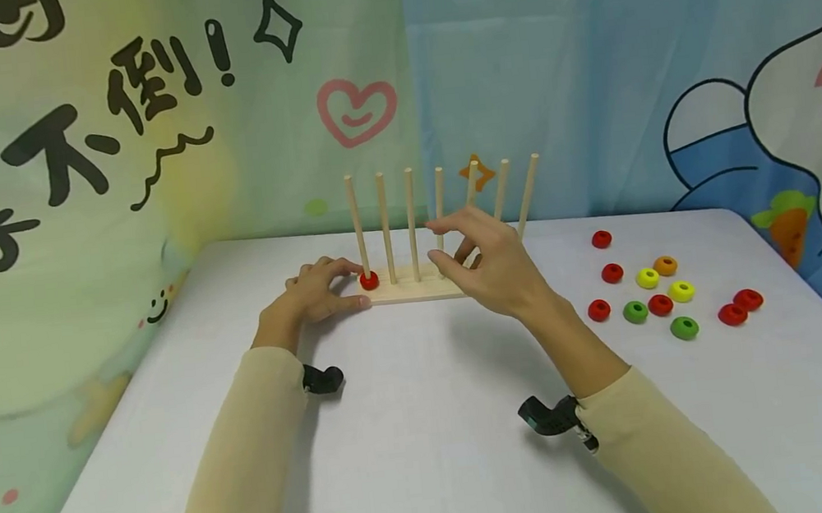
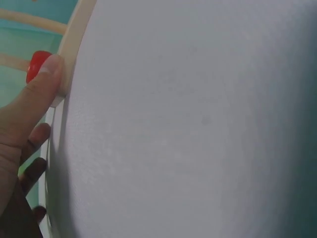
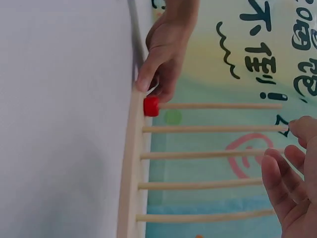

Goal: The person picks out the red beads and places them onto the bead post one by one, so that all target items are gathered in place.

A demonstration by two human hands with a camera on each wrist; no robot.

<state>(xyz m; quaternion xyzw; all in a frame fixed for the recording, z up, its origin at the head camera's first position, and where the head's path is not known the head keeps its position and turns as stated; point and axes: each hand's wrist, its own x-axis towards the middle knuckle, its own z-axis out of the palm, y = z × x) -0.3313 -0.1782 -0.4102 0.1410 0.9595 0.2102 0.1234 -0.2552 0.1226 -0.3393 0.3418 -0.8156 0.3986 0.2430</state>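
A pale wooden peg stand (image 1: 414, 289) stands on the table, with a row of several upright dowels on its base. One red bead (image 1: 369, 280) sits at the foot of the leftmost dowel. My left hand (image 1: 318, 292) holds the left end of the base, thumb at its front edge and index finger behind, right beside that bead. In the left wrist view the thumb (image 2: 42, 87) overlaps the red bead and the base. My right hand (image 1: 489, 261) is raised before the middle and right dowels, thumb and fingers apart, with nothing between them. It hides the base's right part.
Loose beads lie scattered on the right of the white table (image 1: 412, 421): several red ones (image 1: 660, 304), green ones (image 1: 684, 328), yellow ones (image 1: 681, 291) and an orange one (image 1: 665, 266). A printed cloth backdrop (image 1: 512, 73) hangs behind the table.
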